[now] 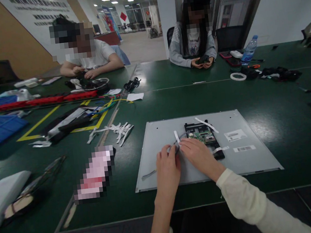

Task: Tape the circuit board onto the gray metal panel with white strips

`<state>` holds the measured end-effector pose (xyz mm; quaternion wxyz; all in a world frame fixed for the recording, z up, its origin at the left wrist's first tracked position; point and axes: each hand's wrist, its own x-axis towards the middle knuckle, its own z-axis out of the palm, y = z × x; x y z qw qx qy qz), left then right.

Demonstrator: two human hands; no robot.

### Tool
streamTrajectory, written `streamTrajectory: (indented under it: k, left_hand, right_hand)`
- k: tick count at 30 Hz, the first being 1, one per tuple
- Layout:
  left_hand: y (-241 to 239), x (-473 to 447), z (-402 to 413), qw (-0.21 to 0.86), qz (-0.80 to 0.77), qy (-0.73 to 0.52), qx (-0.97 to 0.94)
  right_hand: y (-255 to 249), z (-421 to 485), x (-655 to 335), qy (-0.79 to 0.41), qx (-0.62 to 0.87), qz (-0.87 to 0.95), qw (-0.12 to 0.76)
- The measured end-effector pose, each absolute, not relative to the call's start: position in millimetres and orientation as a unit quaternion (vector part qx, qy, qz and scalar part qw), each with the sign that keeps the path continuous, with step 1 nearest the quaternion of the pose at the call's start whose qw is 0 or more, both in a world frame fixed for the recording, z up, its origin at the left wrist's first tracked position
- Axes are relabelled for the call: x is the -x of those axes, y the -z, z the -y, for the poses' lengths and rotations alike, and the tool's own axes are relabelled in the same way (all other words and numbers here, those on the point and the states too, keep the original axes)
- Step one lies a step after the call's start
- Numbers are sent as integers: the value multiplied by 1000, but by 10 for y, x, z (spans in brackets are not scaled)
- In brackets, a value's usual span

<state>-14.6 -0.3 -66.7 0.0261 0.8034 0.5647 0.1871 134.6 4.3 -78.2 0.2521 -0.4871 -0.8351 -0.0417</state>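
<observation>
A flat grey metal panel [157, 135] lies on the table in front of me. On it sits a black frame [219, 150] with a green circuit board [200, 137], crossed by strips of white tape [207, 124]. A thin grey cable [149, 174] runs left from the board beneath my fingers. My left hand [168, 167] has its fingers closed around the cable. With bent fingers, my right hand [197, 153] pinches the lower end of a short white tape strip [177, 137] beside the cable. The fingertips partly hide cable and tape.
Left of the panel lie a phone [96, 173] and a pile of white strips [120, 130]. Further left are glasses [32, 194], a white case [4, 197] and a blue crate [0, 130]. Across the table sit two people; a water bottle [250, 50] and tape roll [238, 76] stand right.
</observation>
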Motion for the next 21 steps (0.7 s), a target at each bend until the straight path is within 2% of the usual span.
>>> streamTrajectory:
  k: [14,21]
  left_hand:
    - [693,127,-217,66,-494,-197,-844]
    - [635,104,-172,53,-497,-100,-860]
  right_hand:
    - [824,-57,-1353,31,499,829,252]
    - [786,-18,-1341,23,495,840,220]
